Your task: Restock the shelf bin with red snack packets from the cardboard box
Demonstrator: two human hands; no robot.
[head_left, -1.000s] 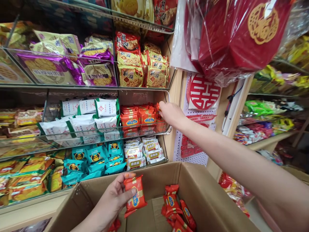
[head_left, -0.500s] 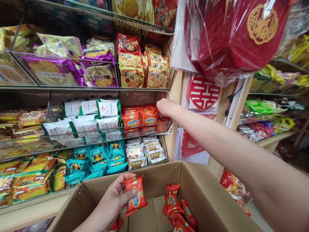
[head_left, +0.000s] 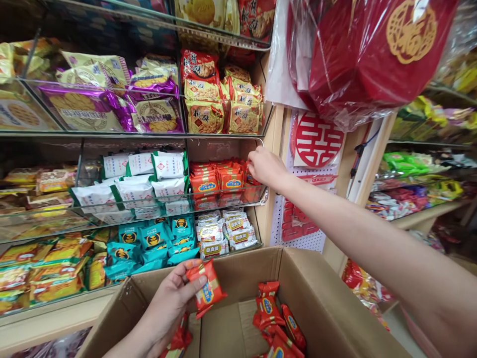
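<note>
My left hand (head_left: 177, 293) pinches a small red snack packet (head_left: 206, 287) between thumb and fingers, above the open cardboard box (head_left: 324, 293). Inside the box, several matching red packets (head_left: 269, 312) lie loosely at the right, and more sit below my left wrist. My right hand (head_left: 266, 166) reaches into the middle shelf's right-end compartment. Its fingers are curled in at the right side of the rows of red packets (head_left: 218, 178) there; what they hold, if anything, is hidden.
A clear front strip (head_left: 227, 196) edges that compartment. Beside it are white-and-green packets (head_left: 136, 184); below are white packets (head_left: 223, 232) and teal packets (head_left: 151, 243). A wooden post (head_left: 274, 124) stands right of the shelves. Plastic-wrapped red bags (head_left: 365, 64) hang at upper right.
My right hand has drawn back slightly at the compartment, showing more of its fingers. My left hand has tilted the red packet and raised it slightly.
</note>
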